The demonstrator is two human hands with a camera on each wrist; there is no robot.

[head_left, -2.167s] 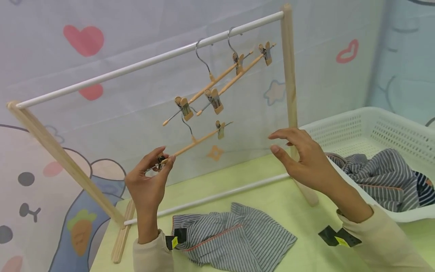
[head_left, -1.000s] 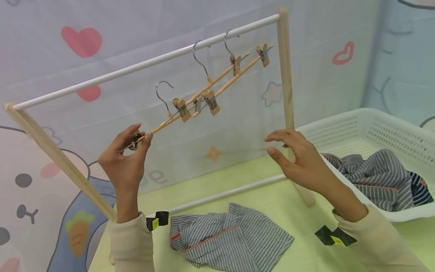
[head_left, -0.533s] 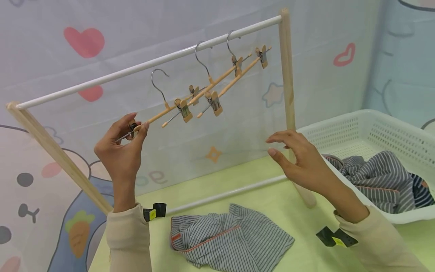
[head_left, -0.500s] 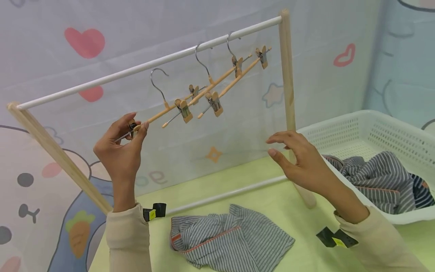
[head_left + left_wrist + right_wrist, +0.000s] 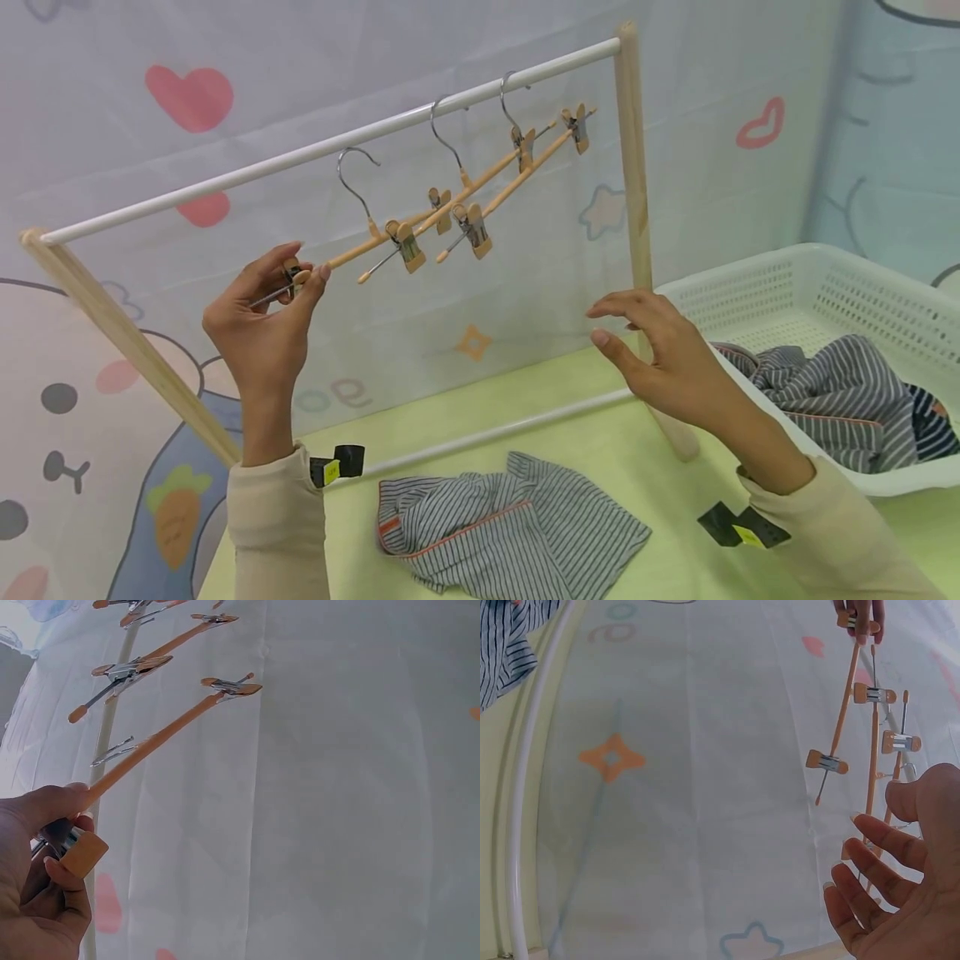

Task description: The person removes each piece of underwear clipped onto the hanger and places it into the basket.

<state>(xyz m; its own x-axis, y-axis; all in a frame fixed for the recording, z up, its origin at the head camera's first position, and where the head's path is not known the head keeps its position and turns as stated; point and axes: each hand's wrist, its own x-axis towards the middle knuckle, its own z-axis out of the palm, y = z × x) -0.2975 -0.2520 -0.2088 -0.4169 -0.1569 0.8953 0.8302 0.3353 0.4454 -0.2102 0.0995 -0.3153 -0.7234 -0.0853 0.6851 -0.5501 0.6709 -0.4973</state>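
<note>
Up near the rail (image 5: 330,146), the left hand (image 5: 262,333) pinches a hanger (image 5: 367,242) by its end clip — hook raised just beside the rail; the right hand (image 5: 667,358) hovers apart, fingers loose, grip empty.

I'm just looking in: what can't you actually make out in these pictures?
- Head view: whether the hook of the hanger that the left hand holds touches the white rail; the angle hides it.
- Head view: the clip in that hand's grip, covered by the fingers.
- Head view: clothes in the basket, partly behind its wall.
- Right wrist view: the right hand, cut off by the frame edge.
</note>
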